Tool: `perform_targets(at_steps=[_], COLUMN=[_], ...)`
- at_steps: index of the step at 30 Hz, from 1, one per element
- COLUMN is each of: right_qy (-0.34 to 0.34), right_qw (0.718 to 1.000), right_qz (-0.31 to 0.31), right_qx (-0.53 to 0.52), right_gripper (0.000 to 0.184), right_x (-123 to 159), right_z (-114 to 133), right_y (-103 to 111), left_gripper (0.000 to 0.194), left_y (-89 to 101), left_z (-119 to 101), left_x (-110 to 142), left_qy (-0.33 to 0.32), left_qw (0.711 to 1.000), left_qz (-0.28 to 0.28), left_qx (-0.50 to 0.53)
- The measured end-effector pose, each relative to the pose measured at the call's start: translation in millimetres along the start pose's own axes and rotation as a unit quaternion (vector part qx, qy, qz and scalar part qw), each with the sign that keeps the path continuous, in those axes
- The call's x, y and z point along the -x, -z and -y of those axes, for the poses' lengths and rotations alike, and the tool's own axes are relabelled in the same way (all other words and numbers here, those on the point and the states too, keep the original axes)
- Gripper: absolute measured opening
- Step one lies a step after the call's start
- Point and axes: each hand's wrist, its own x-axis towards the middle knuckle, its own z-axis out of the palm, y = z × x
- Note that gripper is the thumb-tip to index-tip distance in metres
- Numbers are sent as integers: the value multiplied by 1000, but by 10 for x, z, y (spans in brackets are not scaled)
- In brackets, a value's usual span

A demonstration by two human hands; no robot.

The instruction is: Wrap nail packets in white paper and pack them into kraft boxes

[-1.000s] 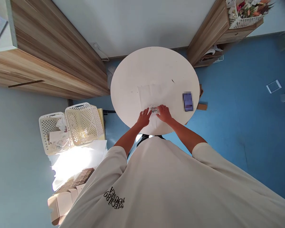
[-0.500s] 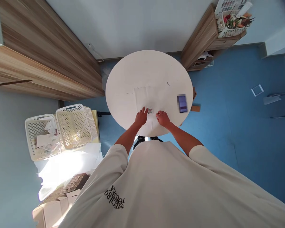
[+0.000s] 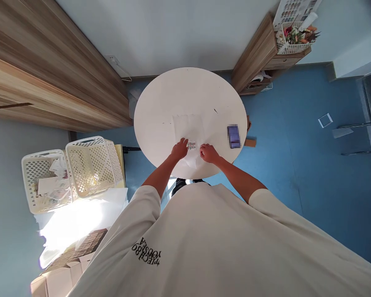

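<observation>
Blue floor (image 3: 275, 173) surrounds a round white table (image 3: 188, 90), with two white baskets (image 3: 92, 165) standing to its left. Near the table's front edge, a small clear pack (image 3: 191, 145) lies on a thin white sheet (image 3: 188, 126), between both hands. At the pack's left edge are the left hand's (image 3: 179, 149) bent fingers, while the right hand (image 3: 209, 153) is curled, apart from the pack; I cannot tell whether either grips anything.

Hands (image 3: 179, 149) either side of small packet (image 3: 191, 145), white table (image 3: 185, 90)
</observation>
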Motion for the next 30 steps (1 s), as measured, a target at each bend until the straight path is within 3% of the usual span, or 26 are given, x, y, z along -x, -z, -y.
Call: perform_targets(at_steps=[3,9,13,16,19,21,23,26,30], right_qy=[-27,-167,-199,-209,-210,-206,-197,-191,-190], right_qw=[999,970,958,958,961,965,968,970,968], right_qz=[5,12,4,-5,-12,-17,-21,-16,-7], right_qx=[-41,-176,-205,-196,-177,-163,-156,-152,-165], right_gripper=[14,11,12,13,13,14,16,18,22], right_x=[-139,-407,-476,-506,-526,-530,-528,-512,-453], right_z=[23,7,-29,-44,-47,-47,-49,-59,-55], right_y=[96,185,154,116,84,72,68,73,87], left_gripper=[62,81,85,68,51,50,58,71,73], left_y=[163,370,438,462,390,284,162,22,-29], left_z=[150,431,330,89,-173,-286,-325,-286,-235], left_x=[40,290,428,492,521,506,457,347,216], left_qy=[18,12,-24,-94,-198,-201,-168,-123,-112], left_qw=[999,1000,999,992,979,975,981,989,992], left_qz=[1,0,-42,-81,26,84,79,28,-3], left_qx=[34,23,21,-14,-44,-50,-57,-71,-59])
